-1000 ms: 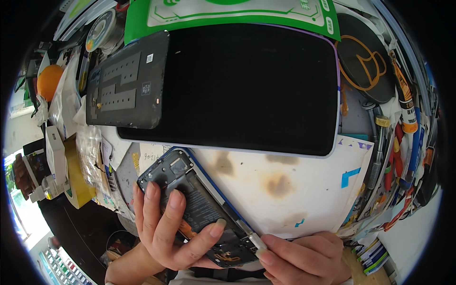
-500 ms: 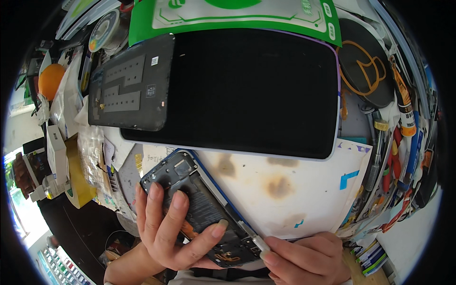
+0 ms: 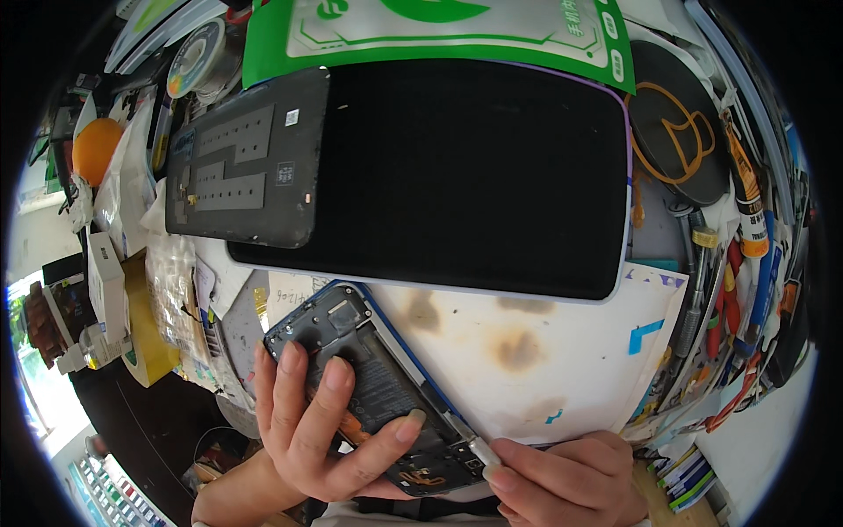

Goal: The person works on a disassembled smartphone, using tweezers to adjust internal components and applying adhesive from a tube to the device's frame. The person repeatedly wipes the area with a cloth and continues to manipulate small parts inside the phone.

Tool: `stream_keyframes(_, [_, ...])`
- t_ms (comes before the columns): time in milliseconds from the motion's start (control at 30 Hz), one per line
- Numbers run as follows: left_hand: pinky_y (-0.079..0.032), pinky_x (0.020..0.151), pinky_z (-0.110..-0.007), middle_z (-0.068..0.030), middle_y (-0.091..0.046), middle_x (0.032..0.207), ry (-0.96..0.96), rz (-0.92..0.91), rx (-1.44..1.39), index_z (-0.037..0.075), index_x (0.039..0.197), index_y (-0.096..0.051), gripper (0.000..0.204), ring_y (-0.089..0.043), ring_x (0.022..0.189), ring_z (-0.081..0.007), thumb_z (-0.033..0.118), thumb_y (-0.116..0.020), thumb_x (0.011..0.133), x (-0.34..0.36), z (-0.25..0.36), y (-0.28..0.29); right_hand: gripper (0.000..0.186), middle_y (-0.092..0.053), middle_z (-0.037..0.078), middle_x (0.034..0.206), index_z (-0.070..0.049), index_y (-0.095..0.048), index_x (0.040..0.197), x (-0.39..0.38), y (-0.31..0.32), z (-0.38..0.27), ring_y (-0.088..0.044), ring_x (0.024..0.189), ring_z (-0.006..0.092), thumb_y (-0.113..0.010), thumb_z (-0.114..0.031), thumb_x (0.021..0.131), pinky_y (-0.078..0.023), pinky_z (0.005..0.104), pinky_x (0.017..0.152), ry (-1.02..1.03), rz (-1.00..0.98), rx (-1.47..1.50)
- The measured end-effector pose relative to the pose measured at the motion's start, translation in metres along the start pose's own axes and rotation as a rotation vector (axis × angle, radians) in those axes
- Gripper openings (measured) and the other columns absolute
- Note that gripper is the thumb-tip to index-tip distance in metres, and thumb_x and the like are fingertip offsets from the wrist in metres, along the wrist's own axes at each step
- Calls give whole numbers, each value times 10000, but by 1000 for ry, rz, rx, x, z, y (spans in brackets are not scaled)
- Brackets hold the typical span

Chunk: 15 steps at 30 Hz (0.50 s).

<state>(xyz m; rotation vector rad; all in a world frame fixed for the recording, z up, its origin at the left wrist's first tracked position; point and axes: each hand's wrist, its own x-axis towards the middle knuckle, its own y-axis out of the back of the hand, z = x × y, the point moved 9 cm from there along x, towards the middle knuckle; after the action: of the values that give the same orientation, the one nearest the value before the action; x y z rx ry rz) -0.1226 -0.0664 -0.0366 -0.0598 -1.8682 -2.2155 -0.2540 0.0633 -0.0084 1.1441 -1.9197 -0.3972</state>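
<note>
At the left rim of the surface point(image 3: 562, 351) an orange point(image 3: 94, 149) lay among bags, well apart from your hands. Lower, your left hand point(image 3: 320, 435) gripped the opened phone point(image 3: 378, 395), its fingers point(image 3: 290, 386) closed over the dark inside and the thumb pressing on the lower part. Above it, a dark back cover point(image 3: 241, 162) lay partly over a big black mat point(image 3: 465, 167). At the phone's lower right corner, your right hand point(image 3: 566, 479) pinched a small silver tool point(image 3: 483, 451), touching the phone's edge.
</note>
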Motion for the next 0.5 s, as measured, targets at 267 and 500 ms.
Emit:
stream_keyframes(267, [-380, 1095, -699, -266, -560, 1441, 17, 42, -25, 372, 1398, -653, 675, -533, 1325, -525, 807, -410, 943, 4, 1, 1, 327, -744, 224, 1122, 31, -716, 1208, -3, 17, 12, -671, 696, 243, -727, -89, 904, -502, 300, 590, -249, -27, 315])
stream_keyframes(500, [-338, 1106, -720, -291, -546, 1457, -5, -9, -58, 317, 1427, -639, 790, -510, 1343, -550, 852, -488, 866, 5, -1, 0, 298, -713, 248, 1025, 64, -661, 1108, 15, 74, 21, -676, 748, 287, -629, -218, 1020, -525, 374, 642, -492, 330, 488])
